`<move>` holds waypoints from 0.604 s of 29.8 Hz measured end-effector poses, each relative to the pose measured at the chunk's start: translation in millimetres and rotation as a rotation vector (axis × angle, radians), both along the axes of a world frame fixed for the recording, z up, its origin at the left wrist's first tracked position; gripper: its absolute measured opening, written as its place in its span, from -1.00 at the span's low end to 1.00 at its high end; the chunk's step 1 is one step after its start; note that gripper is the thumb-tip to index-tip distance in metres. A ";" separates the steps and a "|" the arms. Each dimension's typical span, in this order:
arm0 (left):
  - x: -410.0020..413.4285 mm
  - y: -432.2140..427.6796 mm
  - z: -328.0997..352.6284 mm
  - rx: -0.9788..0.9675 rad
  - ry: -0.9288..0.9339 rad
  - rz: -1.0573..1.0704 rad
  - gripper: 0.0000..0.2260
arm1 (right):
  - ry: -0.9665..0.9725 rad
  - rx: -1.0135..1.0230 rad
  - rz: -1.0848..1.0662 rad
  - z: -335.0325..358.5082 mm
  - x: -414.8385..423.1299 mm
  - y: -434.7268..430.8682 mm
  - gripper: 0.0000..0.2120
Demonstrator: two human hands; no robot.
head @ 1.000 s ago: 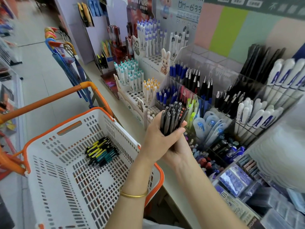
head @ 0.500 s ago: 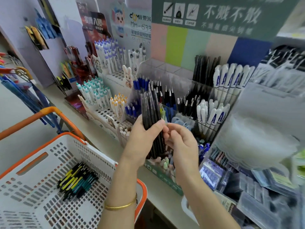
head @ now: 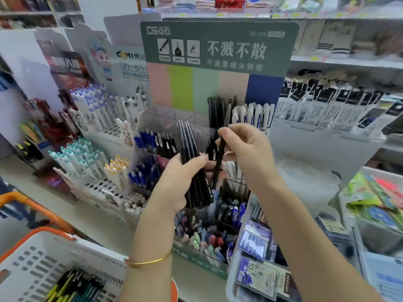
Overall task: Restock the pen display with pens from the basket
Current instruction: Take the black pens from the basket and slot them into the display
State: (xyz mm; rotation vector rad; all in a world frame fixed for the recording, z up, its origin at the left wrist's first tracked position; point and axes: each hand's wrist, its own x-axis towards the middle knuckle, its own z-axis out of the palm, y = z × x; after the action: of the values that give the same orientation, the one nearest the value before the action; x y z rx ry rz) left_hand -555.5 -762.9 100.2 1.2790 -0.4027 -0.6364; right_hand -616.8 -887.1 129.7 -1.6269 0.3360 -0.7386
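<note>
Right, left hand [head: 174, 184] is gripping the bundle of black pens [head: 189, 141] upright in front of the pen display [head: 181, 88]. Right hand [head: 246, 149] is pinching a single black pen [head: 218, 164] just beside the bundle. Risk: the bundle is fanning at the top, so the grip may be loosening and pens could be dropping into the wrong compartments. More pens are lying in the basket [head: 43, 229].

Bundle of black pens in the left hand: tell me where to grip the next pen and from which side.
Pinch an upper end, coming from above on the right. The bundle stands nearly upright, its tops fanned clear above the left hand, which wraps its middle. The right hand currently pinches a single pen.
</note>
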 end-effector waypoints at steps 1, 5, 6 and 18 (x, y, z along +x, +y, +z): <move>5.4 -2.3 3.4 0.001 -0.004 0.026 -0.84 | -0.038 0.002 -0.056 6.6 4.4 -6.2 -0.91; 22.2 -10.1 18.7 -0.029 -0.029 0.099 -0.94 | -0.150 -0.211 -0.247 35.0 21.8 -28.7 -0.89; 26.0 -12.9 21.8 -0.037 -0.033 0.103 -0.95 | -0.157 -0.285 -0.279 40.2 27.1 -31.9 -0.87; 45.6 -39.6 25.1 -0.100 -0.097 0.078 -0.85 | -0.028 -0.864 -0.445 46.1 56.9 -43.6 -0.59</move>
State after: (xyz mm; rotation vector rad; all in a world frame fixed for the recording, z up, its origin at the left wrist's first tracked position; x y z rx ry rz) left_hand -509.9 -802.6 125.4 1.2274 -0.4570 -0.4836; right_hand -559.8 -930.7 175.8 -2.3799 0.3912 -1.3669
